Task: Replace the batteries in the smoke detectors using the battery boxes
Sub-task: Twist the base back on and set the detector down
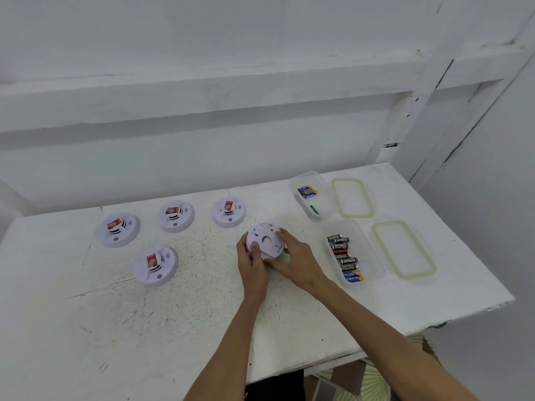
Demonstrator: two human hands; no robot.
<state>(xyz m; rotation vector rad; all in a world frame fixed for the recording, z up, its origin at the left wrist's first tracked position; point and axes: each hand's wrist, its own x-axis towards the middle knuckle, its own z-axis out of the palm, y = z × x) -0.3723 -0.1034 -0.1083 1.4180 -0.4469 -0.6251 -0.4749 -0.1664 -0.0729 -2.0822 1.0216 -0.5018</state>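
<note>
On the left of the white table (86,314) lie four round white smoke detectors, face up, each with a red label on its middle. The left detector (117,229) is furthest left. The near detector (155,265) lies right of it and closer to the person. The second detector (175,216) and the third detector (228,212) lie further right along the far side. All four are apart from one another.

Right of centre, both hands grip a fifth one, the held detector (265,240), turned so its flat back faces up and tilted a little. Whether it touches the table cannot be told. The left hand (253,267) grasps its near left edge, thumb pressed on the back. The right hand (295,256) grasps its right side, fingers curled over the rim.

Right of the hands stand two clear boxes, both uncovered. The near box (367,256) holds a row of batteries (344,257), mostly black and red, with one blue at the near end. The far box (325,195) holds a few blue and yellow cells (307,191). Just right of each box lies a green-rimmed lid, the far lid (353,198) and the near lid (404,249), flat on the table.
</note>
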